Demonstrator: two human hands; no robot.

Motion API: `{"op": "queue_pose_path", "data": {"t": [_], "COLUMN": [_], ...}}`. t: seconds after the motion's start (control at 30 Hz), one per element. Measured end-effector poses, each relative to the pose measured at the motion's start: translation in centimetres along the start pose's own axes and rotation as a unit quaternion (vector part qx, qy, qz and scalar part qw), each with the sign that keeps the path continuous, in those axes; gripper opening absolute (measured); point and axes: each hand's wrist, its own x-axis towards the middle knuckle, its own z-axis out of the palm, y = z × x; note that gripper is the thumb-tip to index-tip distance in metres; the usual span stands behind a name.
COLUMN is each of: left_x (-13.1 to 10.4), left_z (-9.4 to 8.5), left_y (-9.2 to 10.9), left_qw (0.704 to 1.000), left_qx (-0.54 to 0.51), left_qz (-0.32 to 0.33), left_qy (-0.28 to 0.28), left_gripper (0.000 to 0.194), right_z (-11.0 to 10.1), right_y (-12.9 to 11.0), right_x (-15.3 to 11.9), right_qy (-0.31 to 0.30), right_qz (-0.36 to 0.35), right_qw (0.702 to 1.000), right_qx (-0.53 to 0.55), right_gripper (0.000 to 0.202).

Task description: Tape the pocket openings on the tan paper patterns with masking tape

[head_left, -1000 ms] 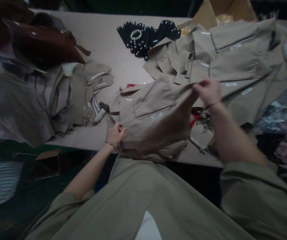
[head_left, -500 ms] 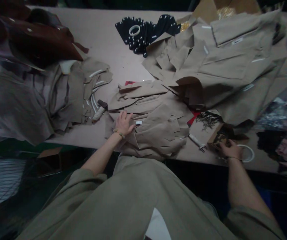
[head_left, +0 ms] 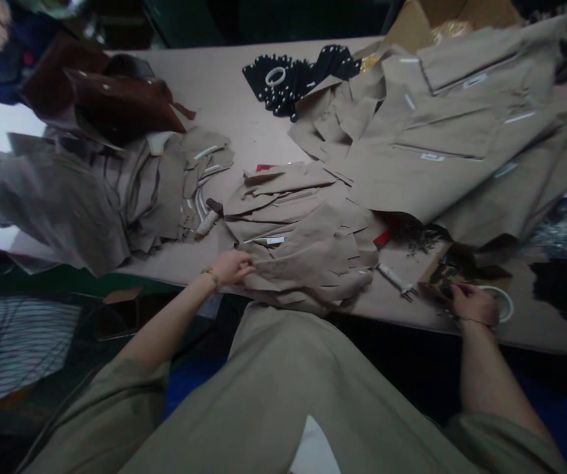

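Note:
My left hand (head_left: 232,267) has its fingers drawn together at the left edge of a stack of khaki fabric pieces (head_left: 307,253), pinching the cloth there. A small white label (head_left: 276,241) lies on the stack. At the right, my right hand (head_left: 475,304) is at the near side of a small cardboard box (head_left: 431,271). Its thumb and fingertips are closed around something small and dark that I cannot make out. A white ring-shaped roll (head_left: 504,304) sits partly behind this hand. Thread snips (head_left: 396,282) lie left of the box.
More khaki pieces (head_left: 105,191) are piled at the left beside a brown leather bag (head_left: 120,99). Large khaki panels (head_left: 441,141) spread over the right back. Black dotted fabric (head_left: 288,85) lies at the back. A dark-headed tool (head_left: 209,220) and small dark metal pieces (head_left: 416,237) are nearby.
My left hand has moved from lying spread on the stack to its near left edge, and its fingers have closed. My right hand has drawn slightly back at the box. The view has shifted left.

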Motion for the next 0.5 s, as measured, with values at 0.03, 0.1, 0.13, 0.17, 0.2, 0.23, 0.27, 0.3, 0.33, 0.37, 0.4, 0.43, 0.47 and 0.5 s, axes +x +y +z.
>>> {"op": "queue_pose_path", "data": {"t": [0.03,0.1,0.13,0.17,0.2,0.23,0.27,0.3,0.33,0.37,0.4,0.43,0.47,0.5], "left_x": [1.4,4.2,5.5,6.6,7.4,8.1,8.6,9.0,9.4,9.7,9.8,9.8,9.4,8.8], "left_z": [0.4,1.4,1.8,2.0,2.0,1.7,1.2,0.4,-0.5,-1.4,-2.3,-3.0,-3.5,-3.7], "left_y": [0.8,2.6,3.3,4.0,4.4,4.6,4.6,4.6,4.4,4.3,4.1,3.9,3.6,3.2], "left_qw": [1.000,0.997,0.995,0.993,0.992,0.992,0.992,0.992,0.992,0.991,0.990,0.989,0.988,0.985], "left_qx": [0.013,0.057,0.078,0.096,0.106,0.112,0.115,0.118,0.121,0.125,0.132,0.139,0.144,0.148], "left_qz": [0.017,0.044,0.047,0.044,0.037,0.029,0.020,0.015,0.012,0.014,0.020,0.030,0.048,0.075], "left_qy": [-0.011,-0.034,-0.045,-0.053,-0.056,-0.057,-0.053,-0.046,-0.041,-0.039,-0.039,-0.039,-0.040,-0.044], "left_gripper": [0.020,0.029,0.029,0.027,0.025,0.025,0.025,0.025,0.025,0.025,0.025,0.026,0.028,0.032], "right_z": [-0.2,-0.7,-1.0,-1.3,-1.5,-1.7,-1.8,-1.9,-1.9,-1.9,-1.9,-1.9,-1.9,-1.8], "right_y": [-0.1,-0.3,-0.4,-0.4,-0.4,-0.3,-0.1,0.2,0.4,0.6,0.7,0.6,0.2,-0.5], "right_x": [-0.4,-1.2,-1.6,-1.9,-2.2,-2.5,-2.7,-2.8,-2.8,-2.8,-2.8,-2.9,-3.1,-3.6], "right_qy": [0.017,0.043,0.051,0.057,0.062,0.067,0.070,0.068,0.060,0.046,0.034,0.034,0.044,0.063], "right_qz": [-0.014,-0.033,-0.038,-0.041,-0.042,-0.042,-0.040,-0.037,-0.029,-0.018,-0.010,-0.007,-0.012,-0.028], "right_qw": [1.000,0.998,0.998,0.997,0.997,0.996,0.996,0.996,0.997,0.999,0.999,0.999,0.999,0.997], "right_qx": [0.007,0.016,0.022,0.028,0.035,0.038,0.039,0.037,0.030,0.018,0.003,-0.010,-0.020,-0.021], "right_gripper": [0.018,0.016,0.016,0.017,0.018,0.018,0.019,0.021,0.024,0.029,0.035,0.042,0.048,0.052]}}
